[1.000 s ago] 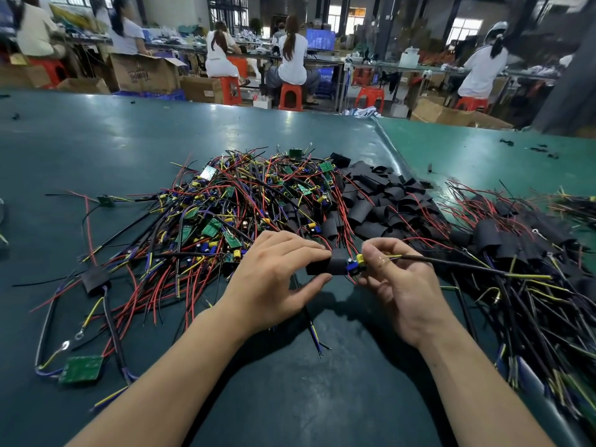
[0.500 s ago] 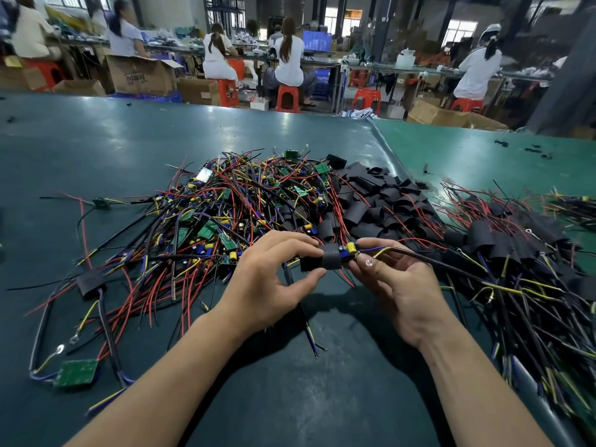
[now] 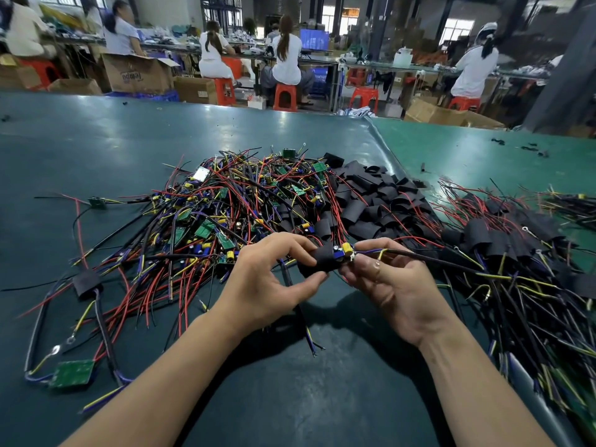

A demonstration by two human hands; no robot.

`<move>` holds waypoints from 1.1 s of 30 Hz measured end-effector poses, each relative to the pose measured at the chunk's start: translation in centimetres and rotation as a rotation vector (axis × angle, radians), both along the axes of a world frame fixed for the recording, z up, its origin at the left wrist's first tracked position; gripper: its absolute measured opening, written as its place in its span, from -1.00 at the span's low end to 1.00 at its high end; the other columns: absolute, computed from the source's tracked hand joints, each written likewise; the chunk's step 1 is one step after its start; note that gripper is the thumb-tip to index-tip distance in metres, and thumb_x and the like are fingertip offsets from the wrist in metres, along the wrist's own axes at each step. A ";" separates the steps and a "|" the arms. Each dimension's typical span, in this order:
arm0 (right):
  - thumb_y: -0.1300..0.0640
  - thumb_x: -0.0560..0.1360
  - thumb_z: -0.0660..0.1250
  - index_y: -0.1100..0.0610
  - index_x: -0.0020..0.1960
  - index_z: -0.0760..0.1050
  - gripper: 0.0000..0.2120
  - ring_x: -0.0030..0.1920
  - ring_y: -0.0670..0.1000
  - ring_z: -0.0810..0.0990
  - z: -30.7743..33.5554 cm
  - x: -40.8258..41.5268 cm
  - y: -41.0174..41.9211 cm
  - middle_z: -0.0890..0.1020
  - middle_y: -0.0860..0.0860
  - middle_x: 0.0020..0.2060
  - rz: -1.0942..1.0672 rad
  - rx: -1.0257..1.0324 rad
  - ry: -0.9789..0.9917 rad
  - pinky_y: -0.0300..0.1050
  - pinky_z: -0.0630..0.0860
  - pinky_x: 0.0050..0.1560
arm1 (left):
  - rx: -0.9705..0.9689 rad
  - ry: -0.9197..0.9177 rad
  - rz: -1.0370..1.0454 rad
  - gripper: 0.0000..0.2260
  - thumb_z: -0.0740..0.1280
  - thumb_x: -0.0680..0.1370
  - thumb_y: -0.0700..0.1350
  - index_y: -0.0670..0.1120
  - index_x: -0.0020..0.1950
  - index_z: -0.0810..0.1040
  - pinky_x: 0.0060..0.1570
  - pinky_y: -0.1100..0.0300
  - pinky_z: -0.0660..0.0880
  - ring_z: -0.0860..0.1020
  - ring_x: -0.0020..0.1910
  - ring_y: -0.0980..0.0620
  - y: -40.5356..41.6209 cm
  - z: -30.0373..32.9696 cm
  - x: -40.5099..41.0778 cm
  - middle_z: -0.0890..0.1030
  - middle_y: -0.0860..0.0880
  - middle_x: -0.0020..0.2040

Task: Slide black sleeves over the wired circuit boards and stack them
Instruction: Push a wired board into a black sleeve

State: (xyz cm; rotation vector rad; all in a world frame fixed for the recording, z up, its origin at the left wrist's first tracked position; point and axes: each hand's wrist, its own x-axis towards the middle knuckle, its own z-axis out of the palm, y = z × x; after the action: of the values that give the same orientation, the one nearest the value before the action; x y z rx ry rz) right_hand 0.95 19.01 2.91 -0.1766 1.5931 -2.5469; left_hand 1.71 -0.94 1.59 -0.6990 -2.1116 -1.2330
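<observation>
Fingers of the left hand (image 3: 258, 279) pinched the black sleeve (image 3: 317, 261), its length running crosswise toward the board (image 3: 343, 251) gripped in the right hand (image 3: 393, 282).

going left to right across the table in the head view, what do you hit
lone green board → pile of bare wired boards → left hand → black sleeve → right hand → stack of sleeved boards

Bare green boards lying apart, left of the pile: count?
2: a large board front left, a small board farther back. Others may be buried in the pile.
</observation>
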 end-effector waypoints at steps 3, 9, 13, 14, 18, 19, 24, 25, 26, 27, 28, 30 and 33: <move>0.31 0.28 0.45 0.14 -0.22 0.67 -0.88 -0.20 0.14 0.70 -0.3 0.0 -0.1 0.70 0.20 -0.21 -0.047 0.091 0.056 -0.13 0.63 -0.19 | 0.007 0.010 0.006 -0.82 0.56 0.36 -0.23 -0.18 -0.10 0.64 0.11 0.09 0.56 0.65 0.03 0.10 -0.1 0.0 0.1 0.68 -0.02 0.02; 0.24 0.23 0.50 0.13 -0.20 0.68 -0.85 -0.20 0.12 0.70 -0.5 0.0 0.0 0.71 0.20 -0.22 -0.087 0.241 0.135 -0.12 0.63 -0.14 | -0.034 0.025 0.001 -0.84 0.54 0.38 -0.22 -0.17 -0.07 0.67 0.09 0.05 0.57 0.65 0.04 0.09 0.1 0.1 0.3 0.68 -0.04 0.03; 0.21 0.24 0.51 0.16 -0.14 0.71 -0.81 -0.19 0.11 0.69 -0.5 0.0 0.0 0.71 0.23 -0.20 -0.060 0.276 0.128 -0.13 0.63 -0.11 | -0.079 0.060 0.001 -0.84 0.55 0.39 -0.22 -0.19 -0.06 0.67 0.08 0.04 0.57 0.65 0.05 0.05 0.1 0.3 0.3 0.68 -0.08 0.03; 0.21 0.26 0.50 0.17 -0.12 0.71 -0.80 -0.18 0.10 0.69 -0.5 0.0 0.0 0.71 0.22 -0.19 -0.049 0.276 0.123 -0.14 0.62 -0.11 | -0.093 0.077 0.002 -0.84 0.54 0.40 -0.23 -0.19 -0.05 0.67 0.07 0.04 0.57 0.65 0.05 0.03 0.1 0.3 0.3 0.68 -0.09 0.03; 0.25 0.34 0.45 0.10 -0.08 0.73 -0.82 -0.11 0.05 0.70 -0.3 0.2 0.0 0.72 0.16 -0.13 0.078 0.225 0.079 -0.09 0.62 -0.11 | -0.130 0.095 -0.006 -0.84 0.53 0.42 -0.22 -0.21 -0.04 0.68 0.07 0.02 0.57 0.64 0.05 0.00 0.2 0.4 0.4 0.68 -0.10 0.05; 0.29 0.36 0.45 0.10 -0.07 0.72 -0.81 -0.10 0.06 0.70 -0.3 0.2 -0.1 0.72 0.16 -0.12 0.103 0.211 0.064 -0.07 0.62 -0.12 | -0.139 0.099 -0.007 -0.84 0.53 0.42 -0.22 -0.21 -0.04 0.68 0.06 0.01 0.57 0.65 0.05 -0.01 0.2 0.4 0.4 0.68 -0.10 0.05; 0.25 0.40 0.37 0.20 0.02 0.62 -0.79 -0.14 0.17 0.70 -0.6 0.0 -0.4 0.69 0.22 -0.08 0.112 0.057 -0.009 -0.08 0.63 -0.20 | -0.148 0.115 0.000 -0.79 0.53 0.42 -0.23 -0.22 0.03 0.66 0.05 -0.03 0.57 0.65 0.06 -0.03 0.2 0.5 0.3 0.68 -0.09 0.07; 0.22 0.39 0.40 0.20 0.06 0.58 -0.75 -0.17 0.17 0.70 -0.6 0.0 -0.5 0.69 0.23 -0.07 0.115 0.054 -0.032 -0.07 0.63 -0.22 | -0.138 0.113 -0.005 -0.77 0.52 0.43 -0.22 -0.21 0.06 0.65 0.06 -0.03 0.57 0.64 0.08 -0.02 0.2 0.5 0.3 0.67 -0.08 0.09; 0.18 0.38 0.45 0.17 0.07 0.57 -0.72 -0.21 0.16 0.69 -0.6 0.0 -0.6 0.68 0.22 -0.09 0.138 0.074 -0.058 -0.07 0.62 -0.26 | -0.136 0.112 -0.010 -0.75 0.52 0.43 -0.22 -0.21 0.09 0.63 0.07 -0.02 0.57 0.64 0.09 0.00 0.2 0.5 0.4 0.67 -0.07 0.10; 0.13 0.36 0.52 0.12 0.03 0.61 -0.74 -0.27 0.13 0.67 -0.6 0.1 -0.8 0.68 0.20 -0.15 0.177 0.120 -0.080 -0.09 0.61 -0.30 | -0.144 0.112 -0.014 -0.73 0.52 0.44 -0.22 -0.21 0.11 0.63 0.08 -0.02 0.57 0.63 0.11 0.00 0.2 0.5 0.4 0.66 -0.07 0.11; 0.06 0.34 0.58 0.07 -0.07 0.65 -0.78 -0.32 0.10 0.65 -0.5 0.3 -0.9 0.66 0.16 -0.23 0.211 0.179 -0.095 -0.12 0.60 -0.34 | -0.162 0.117 -0.012 -0.71 0.52 0.44 -0.21 -0.21 0.13 0.62 0.09 -0.03 0.56 0.62 0.13 0.00 0.2 0.4 0.3 0.66 -0.06 0.12; -0.07 0.27 0.55 0.06 -0.24 0.67 -0.79 -0.41 0.03 0.60 -0.4 0.6 -1.2 0.62 0.11 -0.37 0.176 0.261 -0.096 -0.20 0.55 -0.42 | -0.209 0.171 0.034 -0.68 0.53 0.43 -0.17 -0.20 0.16 0.62 0.15 -0.05 0.52 0.58 0.17 -0.03 0.2 0.4 0.2 0.64 -0.05 0.17; -0.03 0.33 0.47 0.14 -0.31 0.64 -0.77 -0.49 -0.01 0.56 0.2 0.2 -0.9 0.59 0.06 -0.45 -0.148 0.186 -0.062 -0.25 0.48 -0.50 | -0.175 0.289 0.158 -0.70 0.51 0.45 -0.11 -0.22 0.11 0.63 0.18 -0.05 0.47 0.56 0.14 -0.10 0.1 0.5 -0.1 0.63 -0.08 0.16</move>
State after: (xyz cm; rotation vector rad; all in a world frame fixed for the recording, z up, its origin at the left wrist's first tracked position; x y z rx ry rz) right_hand 1.18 18.09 3.16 0.0405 1.8701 -2.4609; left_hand 1.65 -0.79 2.10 -0.7234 -2.0032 -0.8162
